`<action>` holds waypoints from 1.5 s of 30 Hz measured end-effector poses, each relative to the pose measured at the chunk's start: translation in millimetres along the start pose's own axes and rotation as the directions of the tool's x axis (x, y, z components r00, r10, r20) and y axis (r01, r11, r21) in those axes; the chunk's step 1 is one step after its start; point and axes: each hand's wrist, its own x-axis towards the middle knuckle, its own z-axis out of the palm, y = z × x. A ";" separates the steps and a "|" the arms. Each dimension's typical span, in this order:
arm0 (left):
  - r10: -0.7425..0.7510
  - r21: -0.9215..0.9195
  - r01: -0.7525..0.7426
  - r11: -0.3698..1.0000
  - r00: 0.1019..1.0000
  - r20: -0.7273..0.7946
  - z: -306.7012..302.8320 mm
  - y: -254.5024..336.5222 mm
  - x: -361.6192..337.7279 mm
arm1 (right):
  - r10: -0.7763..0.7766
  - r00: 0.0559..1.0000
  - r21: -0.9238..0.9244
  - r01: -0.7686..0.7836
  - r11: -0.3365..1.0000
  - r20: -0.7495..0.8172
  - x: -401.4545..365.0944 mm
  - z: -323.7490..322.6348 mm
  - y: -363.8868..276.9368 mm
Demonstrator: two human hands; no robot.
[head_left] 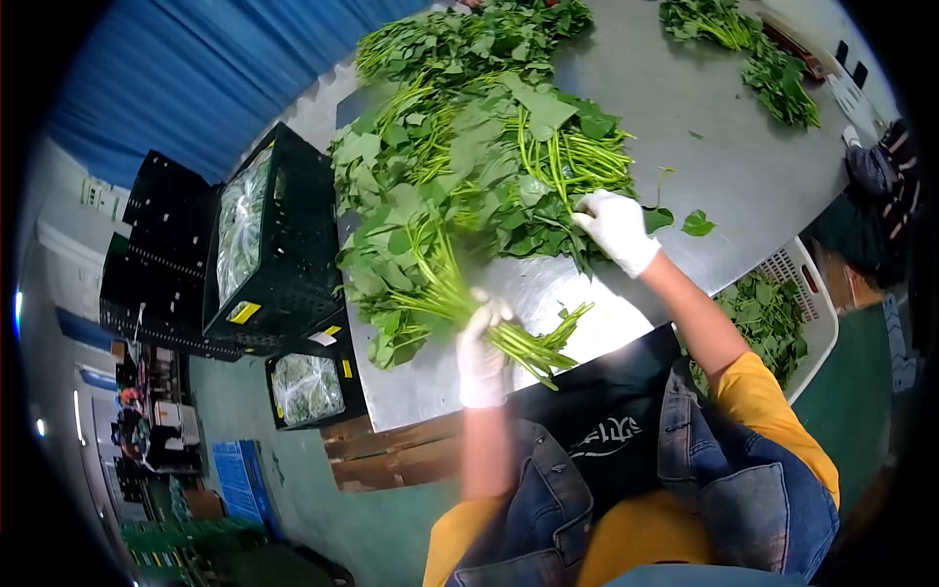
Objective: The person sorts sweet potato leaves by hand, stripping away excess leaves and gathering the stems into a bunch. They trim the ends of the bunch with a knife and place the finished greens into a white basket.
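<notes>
My left hand (481,357), in a white glove, is closed round a bunch of leafy greens (435,284) near the table's front edge. Its cut stem ends stick out to the right of my fist, and its leaves spread to the left. My gloved right hand (618,233) is at the right side of the greens pile (587,161), fingers pinched on a long green stem (559,176) that rises towards a broad leaf. Several bunches with long pale-green stems and broad leaves make up the pile on the metal table (685,117).
More greens (778,83) lie at the table's far right. A white basket (817,333) of leaves stands by my right side. Black crates (284,225) with plastic-wrapped greens are stacked left of the table. A blue curtain (215,68) hangs behind; a blue pallet (240,484) is on the floor.
</notes>
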 end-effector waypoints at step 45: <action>0.023 0.390 0.083 0.917 0.966 -0.259 -3.4 -34.4 22.4 | -0.178 0.884 0.807 -0.290 0.514 0.432 -64.8 -14.9 -41.2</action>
